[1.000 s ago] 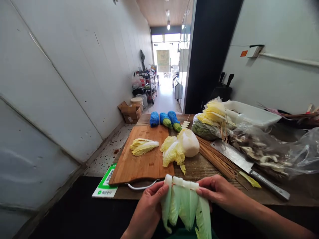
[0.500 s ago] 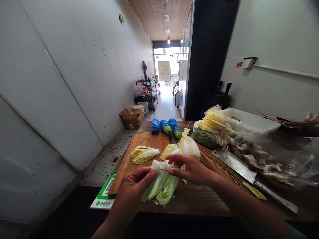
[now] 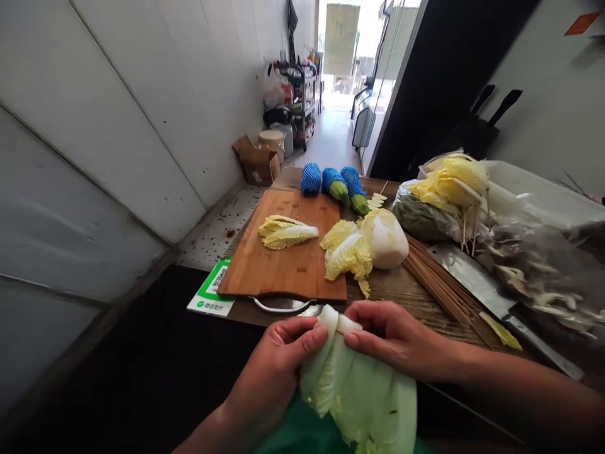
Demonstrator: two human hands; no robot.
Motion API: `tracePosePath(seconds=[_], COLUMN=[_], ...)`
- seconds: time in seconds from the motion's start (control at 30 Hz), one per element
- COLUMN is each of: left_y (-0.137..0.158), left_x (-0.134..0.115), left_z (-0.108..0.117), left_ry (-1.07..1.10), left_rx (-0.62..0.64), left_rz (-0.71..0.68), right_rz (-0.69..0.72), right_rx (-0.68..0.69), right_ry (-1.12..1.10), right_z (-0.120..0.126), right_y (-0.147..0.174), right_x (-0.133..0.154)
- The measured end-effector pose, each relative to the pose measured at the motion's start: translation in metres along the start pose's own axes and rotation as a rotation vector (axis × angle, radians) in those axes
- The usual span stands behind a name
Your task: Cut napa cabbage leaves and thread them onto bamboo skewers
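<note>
My left hand (image 3: 290, 353) pinches the white stem end of several napa cabbage leaves (image 3: 357, 391) between thumb and fingers. On the other side, my right hand (image 3: 392, 334) grips the same stem ends, its thumb in front. Green leaf tips hang down in front of my green clothing (image 3: 302, 429), below the table's near edge. Whether a skewer runs through the stems, I cannot make out. Beyond my hands, loose yellow cabbage leaves (image 3: 347, 252) lie against a cabbage head (image 3: 385, 239). More leaves (image 3: 288, 232) rest on the wooden cutting board (image 3: 302, 277).
A cleaver (image 3: 477, 284) lies at the right beside a bundle of thin wooden sticks (image 3: 435, 280). Skewered yellow leaves (image 3: 454, 180) and a plastic bag of mushrooms (image 3: 543, 277) are behind it. Zucchini in blue foam nets (image 3: 338, 183) line the far edge. A green payment sign (image 3: 212, 287) sits left.
My view has tilted down. Both hands have drawn the cabbage leaves from over the table towards my body, past its near edge, still gripping the stem ends.
</note>
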State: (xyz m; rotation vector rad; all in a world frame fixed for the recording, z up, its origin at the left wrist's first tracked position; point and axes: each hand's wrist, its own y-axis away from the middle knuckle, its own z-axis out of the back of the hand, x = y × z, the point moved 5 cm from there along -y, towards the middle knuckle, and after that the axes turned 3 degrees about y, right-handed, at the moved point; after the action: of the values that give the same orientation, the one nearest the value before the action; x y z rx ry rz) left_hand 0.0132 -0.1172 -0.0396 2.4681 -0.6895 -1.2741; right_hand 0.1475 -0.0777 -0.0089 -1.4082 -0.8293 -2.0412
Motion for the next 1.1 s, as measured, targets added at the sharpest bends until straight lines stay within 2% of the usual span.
tracePosePath(seconds=[0.17,0.4,0.73,1.1], left_y=[-0.004,-0.011,-0.011,-0.007], left_x=[0.009,0.018,0.02,0.02], left_z=[-0.006,-0.009,-0.005,-0.008], left_ry=[0.075,0.179,0.165,0.118], left_rx=[0.014,0.046,0.065,0.092], left_rz=[0.01,0.071,0.074,0.072], right_rz=[-0.141,-0.212,-0.237,-0.24], right_rx=[0.134,0.104,0.14,0.113], right_ry=[-0.302,-0.454,-0.506,-0.447], right_z=[-0.006,-0.005,-0.008,-0.01], right_y=[0.004,0.01,0.014,0.019], right_x=[-0.013,-0.022,-0.018,-0.015])
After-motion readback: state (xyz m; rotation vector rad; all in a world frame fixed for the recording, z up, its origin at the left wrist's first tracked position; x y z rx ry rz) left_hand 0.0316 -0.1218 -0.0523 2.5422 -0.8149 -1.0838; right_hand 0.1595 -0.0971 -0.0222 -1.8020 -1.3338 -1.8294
